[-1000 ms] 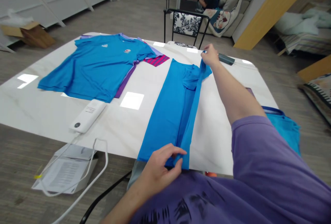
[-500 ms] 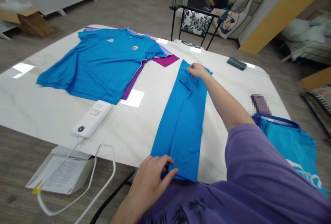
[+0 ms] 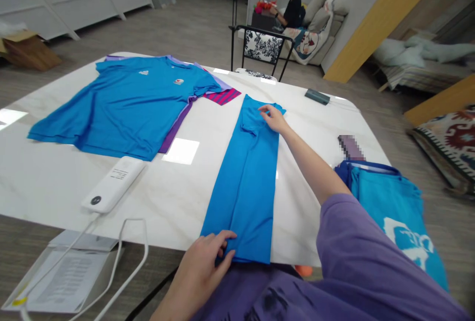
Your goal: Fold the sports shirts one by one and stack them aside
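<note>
A bright blue shirt (image 3: 248, 182), folded lengthwise into a long narrow strip, lies on the white marbled table (image 3: 174, 187) in front of me. My left hand (image 3: 204, 264) rests at the near left corner of the strip, its thumb and forefinger apart; its other fingers are partly hidden. At the far end, my right hand (image 3: 273, 117) lies on the folded sleeve and collar area with its fingers loosely stretched out. Left of the strip, another blue T-shirt (image 3: 126, 108) is spread flat over purple and pink-striped garments (image 3: 224, 96).
A white device (image 3: 113, 185) with a cable lies near the front left edge. Folded blue garments (image 3: 389, 202) overhang the right edge, near a blurred phone (image 3: 352, 148) and a dark case (image 3: 317, 96). Beyond stand a patterned chair (image 3: 261, 46) and a seated person (image 3: 293, 7).
The view has tilted up and shifted right, so the table sits lower left in it. My right fingers have straightened a little on the cloth; the left hand stays at the near corner.
</note>
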Tool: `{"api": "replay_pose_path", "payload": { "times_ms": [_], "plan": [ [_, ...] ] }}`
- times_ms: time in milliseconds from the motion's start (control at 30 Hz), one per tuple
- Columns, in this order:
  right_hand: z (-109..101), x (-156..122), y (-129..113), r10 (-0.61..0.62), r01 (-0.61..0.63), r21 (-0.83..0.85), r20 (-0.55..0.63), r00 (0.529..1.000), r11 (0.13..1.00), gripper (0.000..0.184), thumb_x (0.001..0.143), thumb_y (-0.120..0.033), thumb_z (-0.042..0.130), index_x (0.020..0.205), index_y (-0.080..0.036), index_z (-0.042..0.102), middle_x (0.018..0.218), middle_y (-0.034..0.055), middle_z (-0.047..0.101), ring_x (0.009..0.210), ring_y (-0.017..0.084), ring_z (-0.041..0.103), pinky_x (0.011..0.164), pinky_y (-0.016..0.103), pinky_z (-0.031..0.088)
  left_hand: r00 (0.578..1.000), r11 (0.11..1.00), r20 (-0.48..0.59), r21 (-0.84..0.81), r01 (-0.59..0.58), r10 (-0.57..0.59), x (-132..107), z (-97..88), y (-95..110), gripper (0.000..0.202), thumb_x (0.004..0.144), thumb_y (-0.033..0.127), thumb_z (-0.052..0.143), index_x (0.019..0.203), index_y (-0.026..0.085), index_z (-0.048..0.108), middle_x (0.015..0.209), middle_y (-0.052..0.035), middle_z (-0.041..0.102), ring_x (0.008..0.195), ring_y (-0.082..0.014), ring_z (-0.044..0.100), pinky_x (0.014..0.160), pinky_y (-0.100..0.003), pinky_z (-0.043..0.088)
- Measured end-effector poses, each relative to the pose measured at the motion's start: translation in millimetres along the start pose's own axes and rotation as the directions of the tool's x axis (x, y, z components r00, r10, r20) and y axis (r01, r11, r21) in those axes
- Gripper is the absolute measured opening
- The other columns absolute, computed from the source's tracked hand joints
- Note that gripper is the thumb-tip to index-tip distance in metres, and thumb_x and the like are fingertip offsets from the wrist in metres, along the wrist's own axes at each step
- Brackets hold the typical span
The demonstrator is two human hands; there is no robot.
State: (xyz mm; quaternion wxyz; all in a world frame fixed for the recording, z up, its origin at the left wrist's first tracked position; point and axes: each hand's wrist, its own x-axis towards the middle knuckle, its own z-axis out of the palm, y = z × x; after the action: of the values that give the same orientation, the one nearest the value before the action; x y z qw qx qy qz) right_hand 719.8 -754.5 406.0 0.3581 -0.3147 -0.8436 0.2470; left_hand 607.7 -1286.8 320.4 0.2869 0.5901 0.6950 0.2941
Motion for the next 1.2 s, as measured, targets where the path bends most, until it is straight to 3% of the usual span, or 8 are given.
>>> {"api": "replay_pose_path", "payload": {
  "times_ms": [100,267,467,567,667,800,1033,1200],
  "plan": [
    [-40,8,39,0.173,-0.196,-0.104,-0.201,0.964,0.975,0.009,0.104,-0.015,0.06,0.102,-0.024,0.064,0.115,0.0082,0.07,0.12,0.022,0.059,0.12,0.038,0.048,0.998,0.999,-0.059,0.03,0.018,-0.016,1,-2.6,1,0.039,0.081,0.065,0.082,0.12,0.066,0.082,0.075,-0.0015,0.076,0.071,-0.0388,0.077,0.07,-0.058,0.065],
    [-78,17,84,0.268,-0.29,-0.134,-0.157,0.95,0.948,0.028,0.102,-0.012,0.072,0.085,-0.027,0.055,0.095,0.0005,0.054,0.104,0.019,0.052,0.12,0.038,0.043,0.96,0.984,-0.232,0.124,-0.131,0.157,61,-35.6,25,0.027,0.096,0.06,0.074,0.121,0.054,0.082,0.1,-0.0035,0.082,0.092,-0.0364,0.079,0.086,-0.057,0.065],
    [-71,32,112,0.215,-0.215,0.011,-0.14,0.967,0.977,0.016,0.102,-0.035,0.072,0.098,-0.024,0.061,0.1,-0.0014,0.067,0.082,0.017,0.056,0.089,0.03,0.054,0.845,0.951,-0.438,0.167,-0.26,0.307,303,-103.4,42,0.037,0.112,0.052,0.062,0.133,0.025,0.075,0.118,-0.0074,0.078,0.095,-0.0226,0.073,0.086,-0.037,0.06],
    [-60,36,122,0.129,-0.105,0.152,-0.156,0.979,0.983,0.027,0.105,-0.052,0.065,0.112,-0.026,0.061,0.102,-0.0015,0.069,0.08,0.017,0.057,0.083,0.03,0.053,0.823,0.939,-0.465,0.261,-0.225,0.327,429,-115.0,42,0.033,0.112,0.042,0.062,0.135,0.021,0.073,0.131,-0.0124,0.072,0.11,-0.0249,0.069,0.103,-0.041,0.058],
    [-53,41,131,0.067,-0.043,0.15,-0.153,0.986,0.988,0.038,0.103,-0.062,0.063,0.116,-0.026,0.065,0.096,-0.0007,0.067,0.079,0.018,0.056,0.082,0.031,0.051,0.83,0.941,-0.475,0.3,-0.158,0.292,504,-107.9,37,0.031,0.107,0.043,0.07,0.129,0.023,0.075,0.14,-0.0168,0.065,0.134,-0.0363,0.06,0.12,-0.057,0.049],
    [-54,49,144,0.059,-0.045,0.092,-0.16,0.985,0.995,0.041,0.1,-0.064,0.066,0.113,-0.025,0.069,0.1,0.0032,0.069,0.086,0.021,0.057,0.088,0.033,0.052,0.828,0.921,-0.474,0.372,-0.12,0.299,536,-96.6,22,0.029,0.101,0.048,0.08,0.117,0.026,0.075,0.139,-0.017,0.062,0.142,-0.0445,0.052,0.125,-0.067,0.038],
    [-60,54,161,0.138,-0.112,0.197,-0.128,0.982,0.974,0.035,0.095,-0.047,0.071,0.121,-0.024,0.07,0.109,0.0046,0.071,0.092,0.022,0.061,0.091,0.036,0.056,0.778,0.959,-0.57,0.238,-0.153,0.265,546,-105.0,5,0.016,0.109,0.037,0.062,0.116,0.023,0.063,0.118,-0.0085,0.071,0.108,-0.0248,0.066,0.103,-0.039,0.054],
    [-59,56,165,0.124,-0.107,0.122,-0.14,0.982,0.987,0.034,0.091,-0.033,0.071,0.124,-0.023,0.072,0.116,0.0075,0.073,0.095,0.024,0.063,0.103,0.044,0.058,0.779,0.962,-0.571,0.228,-0.151,0.257,547,-105.3,4,0.018,0.107,0.038,0.065,0.116,0.023,0.062,0.106,-0.0043,0.074,0.091,-0.0206,0.068,0.09,-0.034,0.053]
  ]
}}
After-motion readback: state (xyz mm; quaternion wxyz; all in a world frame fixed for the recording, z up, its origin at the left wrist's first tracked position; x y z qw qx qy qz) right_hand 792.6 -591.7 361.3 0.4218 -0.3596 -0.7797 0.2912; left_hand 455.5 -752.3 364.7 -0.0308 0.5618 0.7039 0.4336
